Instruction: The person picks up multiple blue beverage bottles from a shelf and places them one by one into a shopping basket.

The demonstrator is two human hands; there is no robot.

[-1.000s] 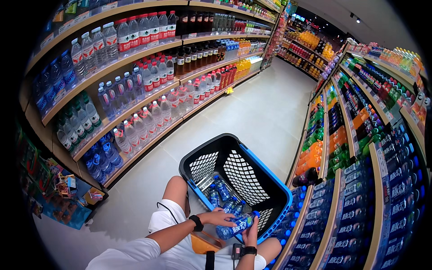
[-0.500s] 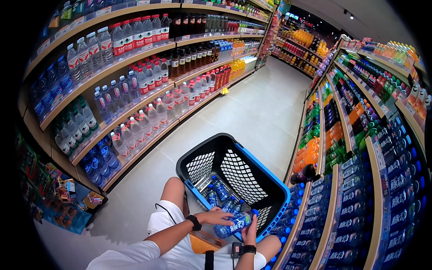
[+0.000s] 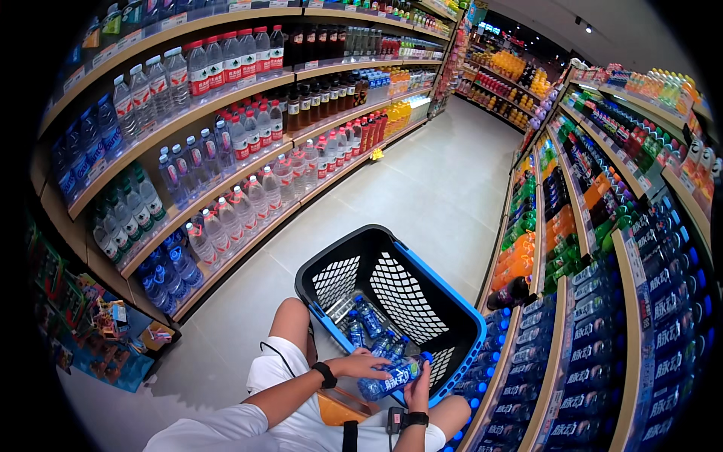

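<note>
Both my hands hold a blue drink bottle (image 3: 392, 379) with a blue cap, tilted over the near edge of a shopping basket. My left hand (image 3: 363, 365) lies across the bottle's body from above. At the capped end, my right hand (image 3: 416, 388) grips it from the right. The black shopping basket (image 3: 410, 290) has a blue rim and lattice walls, and stands on the floor in front of my knees. Inside it, several blue bottles (image 3: 369, 318) lie or lean near the close side.
On the left, shelves (image 3: 248, 162) carry rows of water bottles and dark drinks. Close on the right, slanted shelves (image 3: 553, 354) hold blue bottles and other coloured drinks. A pale tiled aisle (image 3: 452, 181) runs between them to a far drinks display (image 3: 508, 79).
The held bottle has turned slightly in my hands, so its label faces me more. My hands stay in nearly the same place, and the basket has not visibly moved.
</note>
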